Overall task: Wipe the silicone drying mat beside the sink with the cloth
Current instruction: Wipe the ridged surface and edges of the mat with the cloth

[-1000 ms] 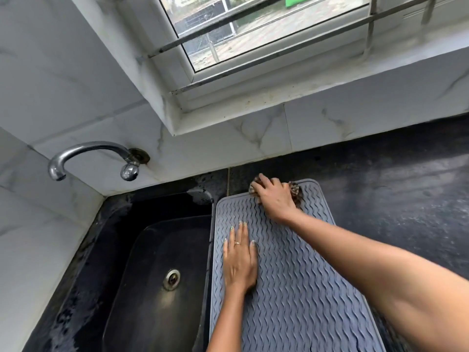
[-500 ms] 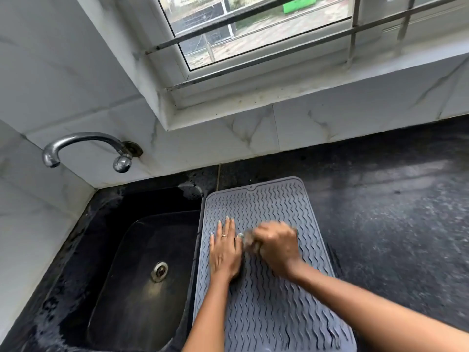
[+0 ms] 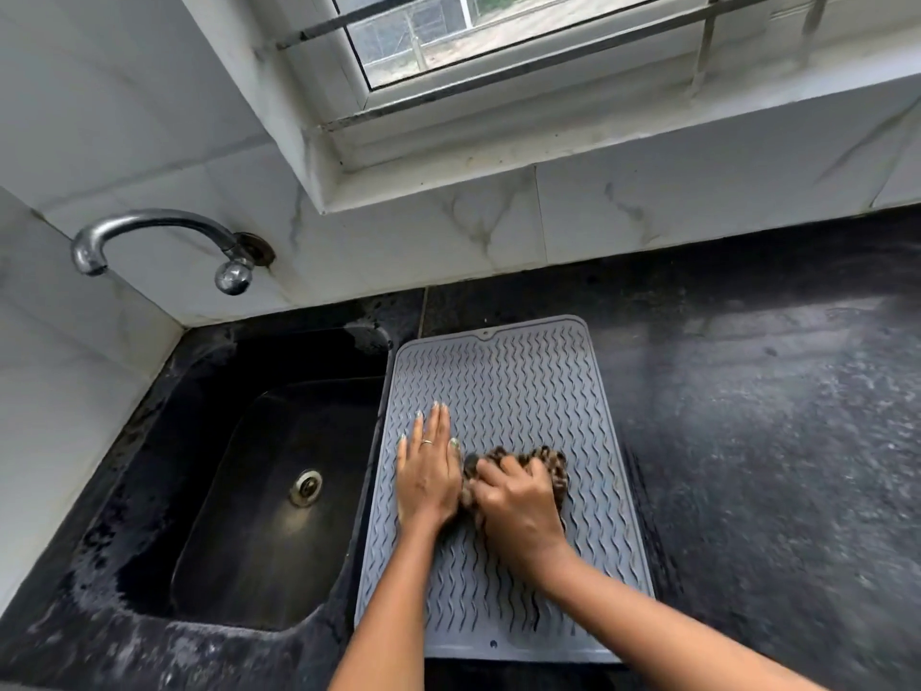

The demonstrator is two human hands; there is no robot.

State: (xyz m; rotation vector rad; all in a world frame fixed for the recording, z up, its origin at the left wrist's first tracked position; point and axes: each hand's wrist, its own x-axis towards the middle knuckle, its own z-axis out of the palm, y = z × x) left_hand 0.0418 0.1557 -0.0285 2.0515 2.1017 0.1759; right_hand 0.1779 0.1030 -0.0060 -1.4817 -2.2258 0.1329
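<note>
Silicone drying mat lies flat on the dark desk, its left edge right at the sink rim, near edge close to the desk's front edge. Left hand is spread open, palm down on the mat's left-centre, fingers flat, gripping nothing, apparently pinning the mat. Right hand is closed around the bunched cloth, pressing it onto the mat's middle, touching or just beside the left hand.

Handling judgement: mat looks thin, floppy and light, ribbed with wavy ridges; grippy underneath probably, but likely to creep or ripple under a sideways stroke, so the flat-palm hold on its surface makes sense, better than pinching an edge. Cloth is soft, wadded, patterned brown; it conforms to the ridges only under downward pressure, so best held as a ball under the palm, not by a corner. Nothing fragile here. Tap sits over the sink's far-left corner, clear of the work
</note>
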